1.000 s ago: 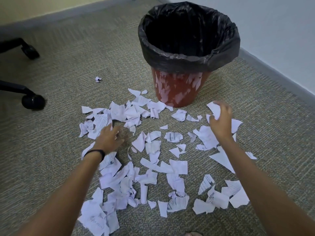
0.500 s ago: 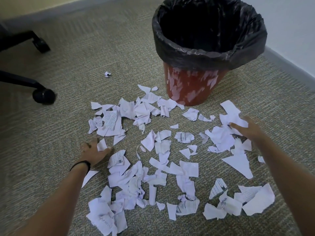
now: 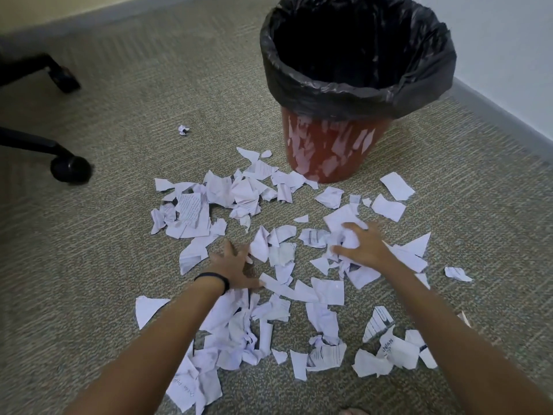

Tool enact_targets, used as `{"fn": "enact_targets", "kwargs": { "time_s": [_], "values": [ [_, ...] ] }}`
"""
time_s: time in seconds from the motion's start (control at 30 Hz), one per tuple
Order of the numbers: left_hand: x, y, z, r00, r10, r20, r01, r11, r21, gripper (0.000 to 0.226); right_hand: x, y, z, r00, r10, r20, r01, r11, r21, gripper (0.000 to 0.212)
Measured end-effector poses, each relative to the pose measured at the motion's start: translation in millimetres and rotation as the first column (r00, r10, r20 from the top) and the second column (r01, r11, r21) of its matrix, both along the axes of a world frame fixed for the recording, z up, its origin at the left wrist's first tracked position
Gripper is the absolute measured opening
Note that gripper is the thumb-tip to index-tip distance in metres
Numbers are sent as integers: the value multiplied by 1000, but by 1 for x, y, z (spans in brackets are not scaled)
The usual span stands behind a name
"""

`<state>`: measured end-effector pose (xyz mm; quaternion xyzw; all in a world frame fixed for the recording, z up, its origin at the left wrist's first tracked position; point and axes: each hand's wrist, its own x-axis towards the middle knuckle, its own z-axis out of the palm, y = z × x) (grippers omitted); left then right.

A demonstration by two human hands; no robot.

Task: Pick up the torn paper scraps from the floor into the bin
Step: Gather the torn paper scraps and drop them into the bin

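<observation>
Several torn white paper scraps [image 3: 260,295] lie scattered over the carpet in front of a red bin [image 3: 326,151] lined with a black bag [image 3: 356,91]. My left hand [image 3: 232,265], with a black band at the wrist, lies flat with spread fingers on the carpet among the scraps. My right hand [image 3: 363,248] rests on a crumpled bunch of scraps [image 3: 348,239] right of centre, its fingers curled around the bunch. The bin stands upright beyond both hands, and its inside looks dark.
Black chair legs with castor wheels [image 3: 70,169] stand at the left. One small crumpled scrap [image 3: 183,129] lies apart, left of the bin. A grey skirting board [image 3: 502,115] and a wall run along the right. Bare toes [image 3: 353,411] show at the bottom edge.
Both hands have swept inward toward the middle of the pile. The right hand has gathered scraps into a bunch; the left came in from the pile's left edge.
</observation>
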<state>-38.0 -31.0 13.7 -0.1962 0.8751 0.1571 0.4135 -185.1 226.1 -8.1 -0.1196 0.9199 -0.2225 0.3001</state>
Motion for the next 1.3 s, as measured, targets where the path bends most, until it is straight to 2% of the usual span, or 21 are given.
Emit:
{"fn": "enact_targets", "kwargs": {
  "time_s": [0.17,0.33,0.4,0.53,0.67,0.77,0.87,0.97,1.03,1.13,1.17,1.23,1.3],
  "values": [
    [3,27,6,994,-102,-29,102,995,-2,105,28,-15,2,990,143,19,-142,989,-52,66],
    [14,40,10,947,-297,122,307,949,-73,118,48,-28,-1,974,226,-13,-226,972,-64,66],
    [23,43,6,937,-324,134,340,932,-125,120,54,-32,-2,968,245,-43,-247,967,-56,67],
    [42,39,-1,943,-333,12,327,916,-231,103,62,-39,-5,958,278,-73,-281,959,-31,72],
    [52,29,-2,954,-283,-100,268,953,-142,102,73,-47,-3,917,385,-107,-382,923,53,65],
    [55,22,0,951,-254,-177,244,967,-75,79,83,-55,-1,882,446,-150,-434,894,109,48],
    [53,15,3,945,-254,-206,254,967,-26,49,89,-58,-2,877,457,-146,-456,889,42,38],
    [43,11,10,938,-141,-318,162,986,43,22,90,-61,-6,887,455,-81,-460,887,-51,34],
    [35,8,14,929,-44,-367,90,990,110,16,89,-62,-6,916,402,-13,-400,908,-126,35],
    [20,6,21,880,217,-423,-91,950,298,12,82,-61,1,951,279,134,-245,943,-224,40],
    [14,6,26,849,321,-420,-150,909,389,10,78,-59,8,952,249,178,-197,944,-266,36],
    [3,8,43,781,522,-344,-236,756,610,9,68,-54,26,944,186,272,-86,936,-341,17],
    [-11,11,65,732,631,-257,-273,617,738,7,55,-45,48,935,150,321,-10,917,-400,18]
  ]
}}
